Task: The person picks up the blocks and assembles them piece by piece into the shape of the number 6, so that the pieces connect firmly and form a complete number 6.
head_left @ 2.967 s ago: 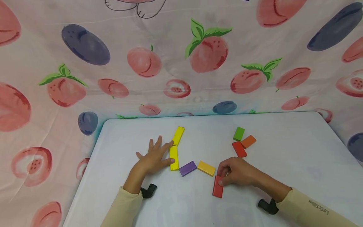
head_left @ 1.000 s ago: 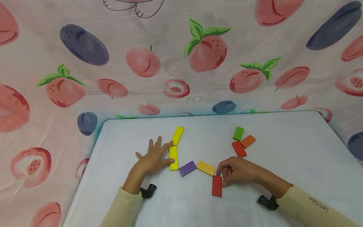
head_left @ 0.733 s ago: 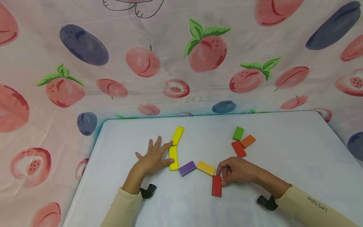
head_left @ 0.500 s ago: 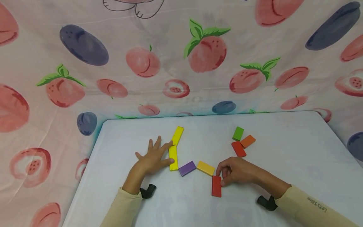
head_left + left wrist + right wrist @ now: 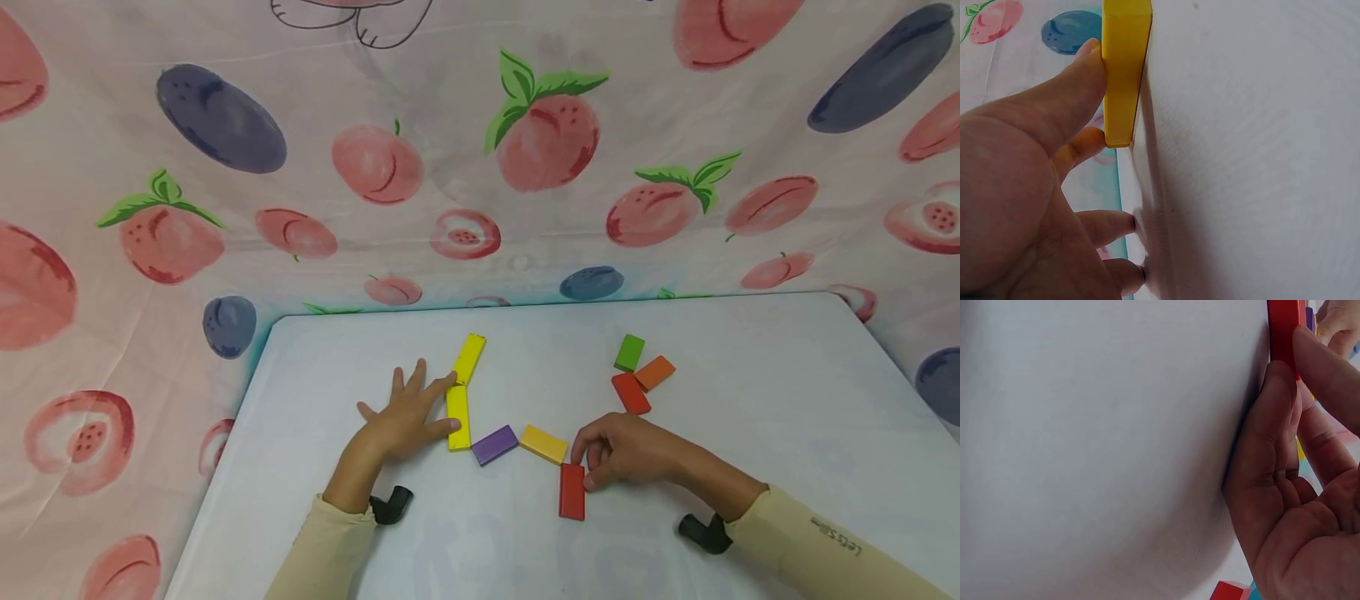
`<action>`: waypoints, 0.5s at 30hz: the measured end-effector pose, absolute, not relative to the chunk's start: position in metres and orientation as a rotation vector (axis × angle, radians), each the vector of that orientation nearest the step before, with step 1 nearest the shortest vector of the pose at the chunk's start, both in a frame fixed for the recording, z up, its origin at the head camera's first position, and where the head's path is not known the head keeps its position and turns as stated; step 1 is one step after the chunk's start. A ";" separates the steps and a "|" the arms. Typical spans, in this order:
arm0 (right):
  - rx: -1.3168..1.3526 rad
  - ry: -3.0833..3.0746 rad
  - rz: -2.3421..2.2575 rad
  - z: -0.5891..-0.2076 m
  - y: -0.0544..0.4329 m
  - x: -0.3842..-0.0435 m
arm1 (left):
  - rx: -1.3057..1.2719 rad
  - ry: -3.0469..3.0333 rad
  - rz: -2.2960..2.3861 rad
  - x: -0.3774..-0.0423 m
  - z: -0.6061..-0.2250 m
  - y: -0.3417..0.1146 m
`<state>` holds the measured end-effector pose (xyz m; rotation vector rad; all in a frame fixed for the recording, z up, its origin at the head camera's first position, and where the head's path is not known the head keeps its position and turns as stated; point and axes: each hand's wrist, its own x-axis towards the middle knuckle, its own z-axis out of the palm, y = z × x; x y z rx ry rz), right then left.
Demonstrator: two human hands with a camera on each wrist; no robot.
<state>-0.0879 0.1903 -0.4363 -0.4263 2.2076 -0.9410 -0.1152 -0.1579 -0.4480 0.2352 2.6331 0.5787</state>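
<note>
Flat coloured blocks lie in a bent line on the white table. My left hand (image 5: 401, 421) has its fingers spread, with the forefinger by the upper yellow block (image 5: 469, 358) and the thumb on the lower yellow block (image 5: 459, 418). A purple block (image 5: 495, 445) and an amber block (image 5: 543, 443) continue the line. At its end my right hand (image 5: 630, 450) pinches a red block (image 5: 572, 492) with curled fingers, forefinger near its far end and thumb at its right edge. In the right wrist view, thumb and fingertips touch that red block (image 5: 1285, 334).
Beyond my right hand lie a green block (image 5: 629, 353), an orange block (image 5: 656, 373) and a second red block (image 5: 631, 392), close together. Behind the white table (image 5: 360, 342) hangs a fruit-print cloth (image 5: 465, 108). Black wrist cameras (image 5: 393, 505) sit by both sleeves.
Since three seconds ago, the pinched red block has turned slightly and straightened against the amber block. My right thumb has slipped from its top to its right edge. The left hand stays put.
</note>
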 end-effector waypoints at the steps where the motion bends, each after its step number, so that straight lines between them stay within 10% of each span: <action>1: -0.424 2.209 -0.940 -0.436 0.190 -0.088 | 0.235 2.633 0.579 -0.115 -0.448 -0.158; 15: -0.421 2.222 -0.935 -0.439 0.189 -0.087 | 0.231 2.635 0.574 -0.115 -0.450 -0.158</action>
